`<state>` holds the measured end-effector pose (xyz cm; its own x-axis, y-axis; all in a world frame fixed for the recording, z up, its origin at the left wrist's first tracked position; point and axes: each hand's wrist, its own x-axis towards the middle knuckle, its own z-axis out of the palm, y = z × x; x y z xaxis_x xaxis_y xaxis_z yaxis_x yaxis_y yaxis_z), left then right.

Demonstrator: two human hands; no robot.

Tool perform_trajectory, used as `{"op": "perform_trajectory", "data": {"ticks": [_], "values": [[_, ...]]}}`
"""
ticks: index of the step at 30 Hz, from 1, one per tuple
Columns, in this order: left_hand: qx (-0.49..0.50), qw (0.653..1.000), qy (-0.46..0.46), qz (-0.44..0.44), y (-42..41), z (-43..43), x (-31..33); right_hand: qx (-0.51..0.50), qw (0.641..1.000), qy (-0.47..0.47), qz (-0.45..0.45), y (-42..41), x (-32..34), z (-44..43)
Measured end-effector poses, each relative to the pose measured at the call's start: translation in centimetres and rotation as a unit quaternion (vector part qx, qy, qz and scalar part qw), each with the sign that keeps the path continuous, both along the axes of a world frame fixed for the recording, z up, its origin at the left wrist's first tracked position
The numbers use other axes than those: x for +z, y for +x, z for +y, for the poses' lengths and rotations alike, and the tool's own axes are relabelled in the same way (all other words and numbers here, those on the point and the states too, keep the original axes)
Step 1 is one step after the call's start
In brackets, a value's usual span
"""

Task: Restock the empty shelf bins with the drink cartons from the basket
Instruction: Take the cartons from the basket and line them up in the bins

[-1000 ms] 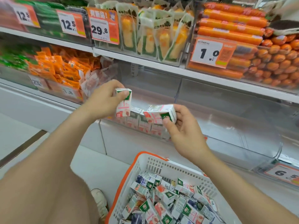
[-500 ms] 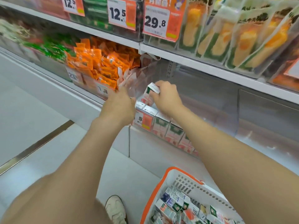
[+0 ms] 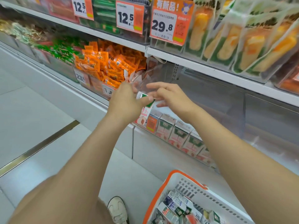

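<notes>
My left hand [image 3: 125, 103] grips a small white, green and pink drink carton [image 3: 146, 107], thumb across its top, at the left end of the clear shelf bin [image 3: 210, 101]. My right hand [image 3: 168, 96] hovers just right of that carton with fingers spread and straight, holding nothing. A row of matching cartons [image 3: 176, 135] stands along the bin's front edge. The white basket with an orange rim [image 3: 182, 183] sits at the bottom right, with several cartons [image 3: 178, 209] lying loose inside.
Orange snack packets [image 3: 106, 67] fill the bin to the left. The upper shelf carries price tags [image 3: 168, 25] and bagged yellow snacks [image 3: 242, 39]. Most of the clear bin to the right holds nothing. My shoe [image 3: 117, 209] stands on the pale floor.
Both hands carried cartons from above the basket to the bin's left end. My right hand let its carton go and opened; my left still holds its carton. The view shifted left.
</notes>
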<state>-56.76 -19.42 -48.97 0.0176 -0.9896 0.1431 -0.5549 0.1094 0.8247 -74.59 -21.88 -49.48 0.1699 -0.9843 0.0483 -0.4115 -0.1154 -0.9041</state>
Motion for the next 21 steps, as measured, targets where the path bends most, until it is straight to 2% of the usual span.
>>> {"op": "perform_trajectory", "data": {"ticks": [2, 4, 6, 7, 9, 11, 13, 14, 16, 21], "values": [[0.003, 0.997, -0.006, 0.072, -0.2, 0.0, 0.2, 0.051, 0.998, 0.008, -0.022, -0.5, 0.7, 1.6], [-0.011, 0.989, 0.016, 0.144, -0.4, 0.0, 0.4, 0.064, 0.998, -0.028, 0.008, -1.0, 1.1, 2.6], [-0.031, 0.985, 0.012, 0.169, -0.8, 0.0, 0.5, 0.012, 0.998, -0.052, -0.015, -1.4, 1.0, 3.0], [-0.026, 0.988, -0.002, 0.155, -0.9, -0.1, 0.5, -0.03, 0.997, -0.058, -0.046, -1.6, 0.8, 3.0], [-0.008, 0.998, -0.021, 0.062, -1.0, 0.0, 0.2, -0.14, 0.984, -0.078, -0.073, -2.1, 0.0, 2.9], [-0.026, 0.995, -0.032, -0.093, -1.4, 0.1, -0.8, -0.254, 0.961, -0.107, 0.001, -2.5, -0.7, 2.8], [-0.046, 0.971, 0.01, -0.235, -2.2, 0.7, -1.6, -0.29, 0.946, -0.101, 0.099, -2.4, -1.4, 2.5], [-0.06, 0.955, 0.042, -0.286, -2.6, 1.0, -2.0, -0.282, 0.946, -0.083, 0.136, -2.1, -1.7, 2.3], [-0.088, 0.935, 0.069, -0.336, -3.3, 1.4, -2.5, -0.243, 0.952, -0.037, 0.182, -1.1, -2.4, 1.7], [-0.09, 0.918, 0.042, -0.384, -3.5, 1.8, -3.1, -0.1, 0.959, 0.025, 0.265, -0.1, -2.5, 0.7]]}}
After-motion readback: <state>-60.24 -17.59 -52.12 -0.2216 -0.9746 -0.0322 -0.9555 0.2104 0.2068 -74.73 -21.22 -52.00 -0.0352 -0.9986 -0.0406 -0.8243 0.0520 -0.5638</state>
